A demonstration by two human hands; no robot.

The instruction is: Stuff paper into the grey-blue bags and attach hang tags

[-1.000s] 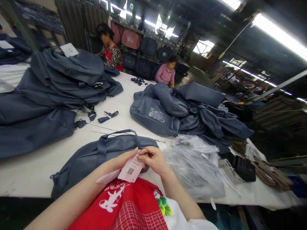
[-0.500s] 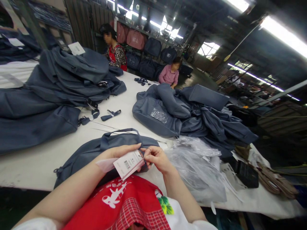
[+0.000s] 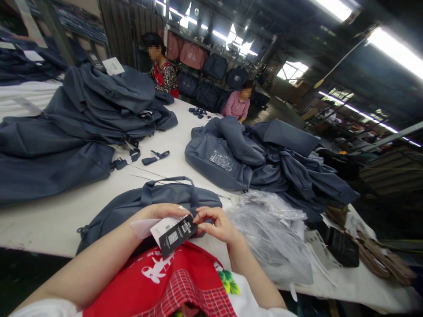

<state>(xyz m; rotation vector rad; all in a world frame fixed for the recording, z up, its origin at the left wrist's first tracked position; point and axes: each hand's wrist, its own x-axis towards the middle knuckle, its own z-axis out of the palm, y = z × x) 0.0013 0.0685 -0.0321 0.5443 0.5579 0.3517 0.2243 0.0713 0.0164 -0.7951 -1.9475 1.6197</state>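
Observation:
A dark blue bag (image 3: 115, 213) with a carry handle lies on the table right in front of me. Over it, my left hand (image 3: 167, 211) is closed on a white hang tag (image 3: 159, 228), with the thumb along the top. A black hang tag (image 3: 177, 236) with white print and a square code overlaps the white one. My right hand (image 3: 216, 225) pinches at the black tag's upper corner with thumb and forefinger; the string there is mostly hidden. A strip of translucent white material (image 3: 142, 228) sticks out by my left wrist.
Blue bags (image 3: 109, 94) are heaped at the left, more blue bags (image 3: 224, 154) at the back right. Clear plastic bags (image 3: 271, 240) lie right of my hands. Folded straps (image 3: 156, 157) rest mid-table. Two people (image 3: 163, 72) are beyond the table.
The black tag has come into view over the white one, whose barcode face showed before. My right fingers moved from the string to the black tag's corner. The camera view shifted slightly.

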